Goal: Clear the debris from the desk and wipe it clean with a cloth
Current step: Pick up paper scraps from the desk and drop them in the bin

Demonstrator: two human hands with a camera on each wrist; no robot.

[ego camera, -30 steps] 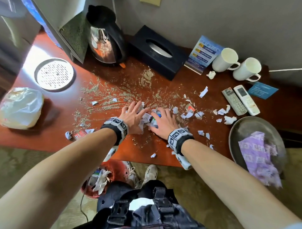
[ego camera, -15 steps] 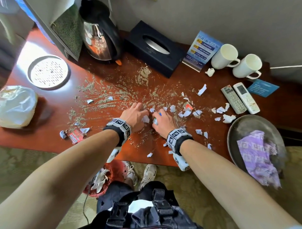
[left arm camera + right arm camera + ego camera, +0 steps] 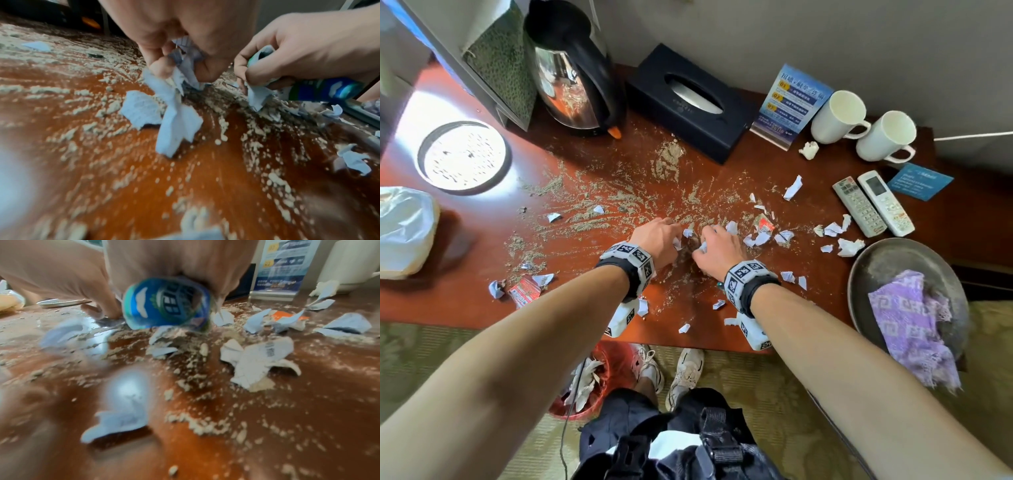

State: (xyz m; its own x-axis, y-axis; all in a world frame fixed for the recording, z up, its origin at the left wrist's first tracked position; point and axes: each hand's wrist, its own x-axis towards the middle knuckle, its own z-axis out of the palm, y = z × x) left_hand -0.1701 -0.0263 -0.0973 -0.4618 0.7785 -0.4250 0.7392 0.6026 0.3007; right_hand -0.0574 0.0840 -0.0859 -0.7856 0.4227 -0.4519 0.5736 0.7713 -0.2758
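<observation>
Head view: both hands are seen side by side at mid-table, near the front edge, knuckles up. The left hand is curled, and white paper scraps are pinched between its thumb and fingertips, with one scrap trailing down to the table. The right hand is closed around a crumpled blue-and-green wrapper together with a paper scrap; the wrapper's end is seen projecting below the palm in the right wrist view.

Loose torn paper pieces are scattered to the right of the hands and along the front edge. Pale gritty crumbs are spread across the centre of the reddish wood. A red-printed scrap lies near the front left edge.

The purple patterned cloth is lying in a round metal tray at the table's right end, draped over the tray's near rim, untouched. A red bin holding paper is seen on the floor below the table edge.
</observation>
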